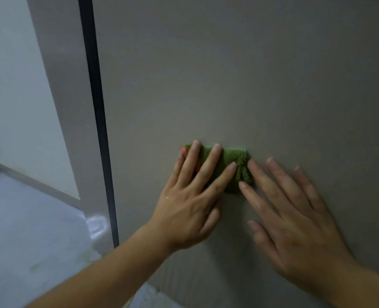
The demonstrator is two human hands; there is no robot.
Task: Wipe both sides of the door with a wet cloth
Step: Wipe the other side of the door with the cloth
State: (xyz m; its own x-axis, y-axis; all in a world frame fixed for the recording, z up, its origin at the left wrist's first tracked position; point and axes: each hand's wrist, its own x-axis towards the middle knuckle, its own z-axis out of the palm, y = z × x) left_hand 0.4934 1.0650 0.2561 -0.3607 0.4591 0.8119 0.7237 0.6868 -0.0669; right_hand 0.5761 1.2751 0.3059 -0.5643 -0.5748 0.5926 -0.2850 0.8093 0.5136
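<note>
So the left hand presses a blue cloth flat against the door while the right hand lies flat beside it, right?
Not quite: the head view shows the cloth is green, not blue. The rest holds: the left hand presses it flat against the door while the right hand lies flat beside it.

Two bare hands, each followed by an uncovered forearm. The left hand [184, 210] has slender fingers, rounded nails [216, 148] reaching just past the fingertips, faint tendon ridges across its back and a tiny bright speck [167, 197] there. The right hand [295, 221] looks alike, slightly blurred. Behind them the left forearm [108, 276] and right forearm [362, 283] are smooth.
</note>
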